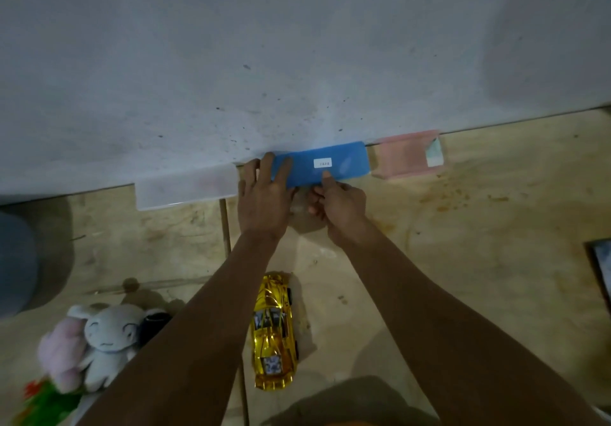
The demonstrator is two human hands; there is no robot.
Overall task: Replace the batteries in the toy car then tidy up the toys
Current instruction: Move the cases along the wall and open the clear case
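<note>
You had both hands on the blue box (325,165) where the floor (463,227) meets the wall (297,45). Your left hand (263,196) lay over its left end with the fingers curled round that end and spread over the top. Your right hand (337,202) pinched the near edge of the box, thumb pressed on top just below the white label (322,162) and the other fingers curled underneath. Whether you were opening the box or lifting it, I could not tell.

The toy car (273,331) (gold, shiny) sat on the floor between your forearms, upright on its wheels and well apart from the box. Nothing showed of its battery hatch or of any batteries, so I judged the battery swap not visibly begun; the box may have held what you needed.

The tidying was plainly still to do. A white plush toy (107,336) and a pink plush toy (61,349) lay together toward the floor's near left corner, with a green and red toy (46,402) just beside them. A pink box (408,154) stood against the wall just right of the blue one, and a pale translucent box (185,189) just left.
</note>
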